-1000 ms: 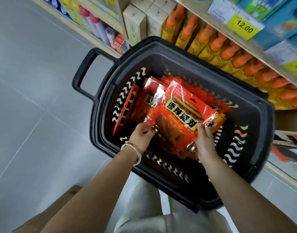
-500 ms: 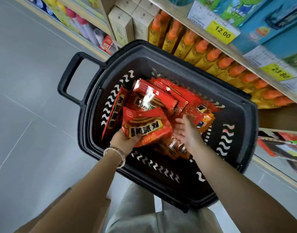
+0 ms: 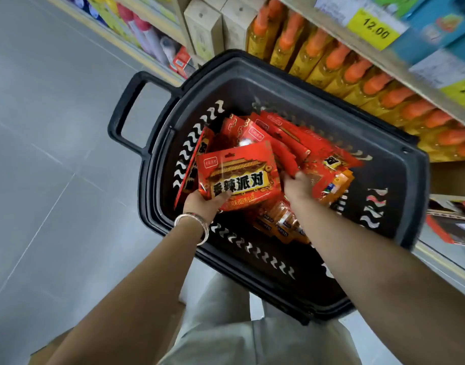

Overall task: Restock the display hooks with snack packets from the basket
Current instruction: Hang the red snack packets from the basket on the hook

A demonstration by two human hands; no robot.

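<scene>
A black plastic basket [image 3: 399, 185] stands on the floor below me, holding several red snack packets [image 3: 292, 135]. My left hand [image 3: 200, 204], a bangle on its wrist, grips the lower left corner of one red packet with yellow lettering [image 3: 239, 175], raised face-up over the pile. My right hand [image 3: 296, 185] reaches into the pile just right of that packet, and its fingers are curled round another red packet [image 3: 328, 177]. Orange-edged packets [image 3: 281, 222] lie beneath both wrists.
A shelf of yellow bottles with orange caps [image 3: 357, 69] runs along the top right, with yellow price tags [image 3: 374, 29] above it. Beige boxes [image 3: 202, 30] stand at the shelf end. The basket handle [image 3: 126, 111] sticks out over the grey tiled floor [image 3: 55, 167].
My left hand has lifted its packet higher and turned it face-up. My right hand, open over the pile half a second ago, has moved right and closed on another packet.
</scene>
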